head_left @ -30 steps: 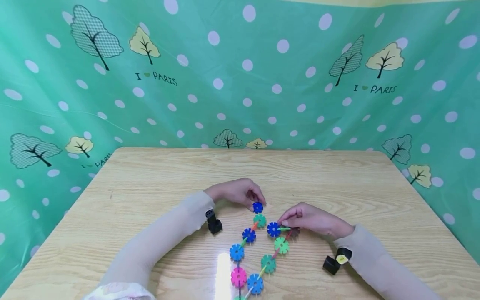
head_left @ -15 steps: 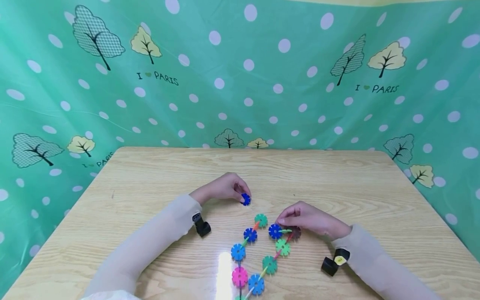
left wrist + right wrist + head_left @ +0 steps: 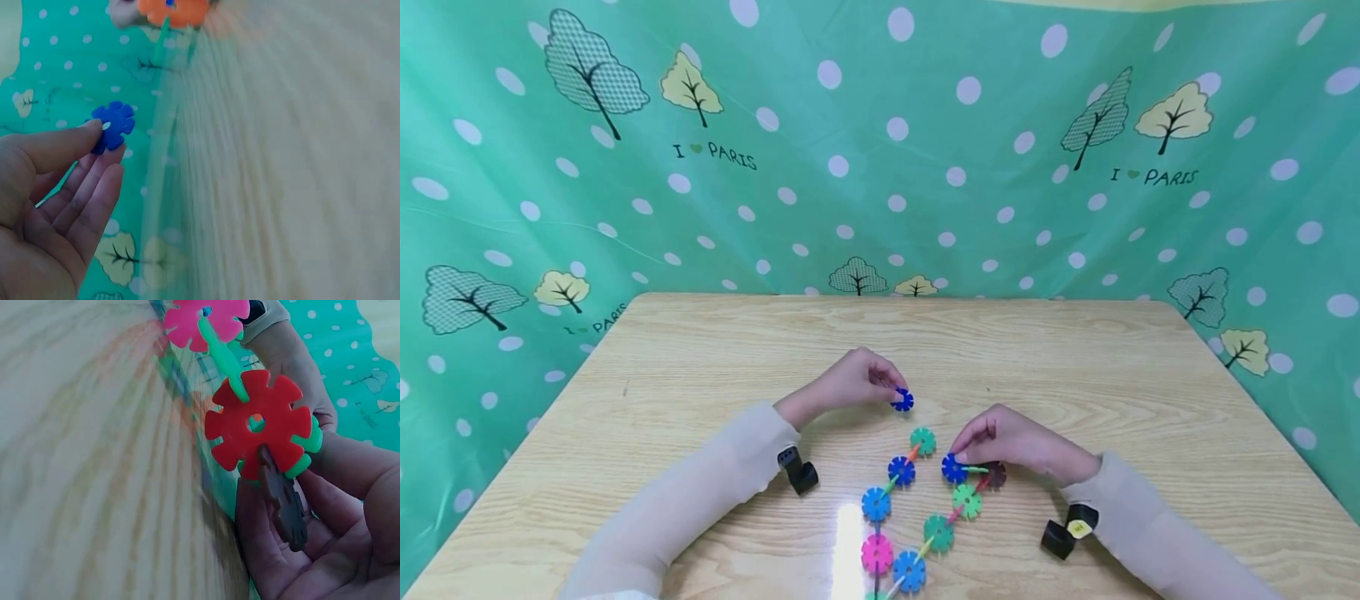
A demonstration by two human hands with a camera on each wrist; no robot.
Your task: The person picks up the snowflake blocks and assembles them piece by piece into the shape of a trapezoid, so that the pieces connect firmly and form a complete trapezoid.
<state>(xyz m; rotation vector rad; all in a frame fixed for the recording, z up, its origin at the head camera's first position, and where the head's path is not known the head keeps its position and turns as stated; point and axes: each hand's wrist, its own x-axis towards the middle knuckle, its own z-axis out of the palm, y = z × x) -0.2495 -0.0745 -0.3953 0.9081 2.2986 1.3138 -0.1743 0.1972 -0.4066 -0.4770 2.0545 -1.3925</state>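
Note:
In the head view my left hand (image 3: 853,385) pinches a loose dark-blue snowflake disc (image 3: 903,401) by its edge. The left wrist view shows this notched disc (image 3: 114,127) between thumb and fingertips. My right hand (image 3: 1021,437) grips the right end of a chain of interlocked discs, thumb at a dark-blue disc (image 3: 954,471). A dark brown disc (image 3: 284,503) and a red disc (image 3: 256,422) show before its fingers in the right wrist view. The chain's other end is a green disc (image 3: 922,441), lying between the two hands.
The chain bends toward the front of the wooden table (image 3: 760,333), through a pink disc (image 3: 877,554) and a light-blue disc (image 3: 909,572), and runs out of the head view. A green dotted curtain (image 3: 880,200) hangs behind the table.
My left hand has moved left and back from the chain's green end with the loose blue disc, then slightly right again. The right hand and the chain end it grips have shifted only slightly.

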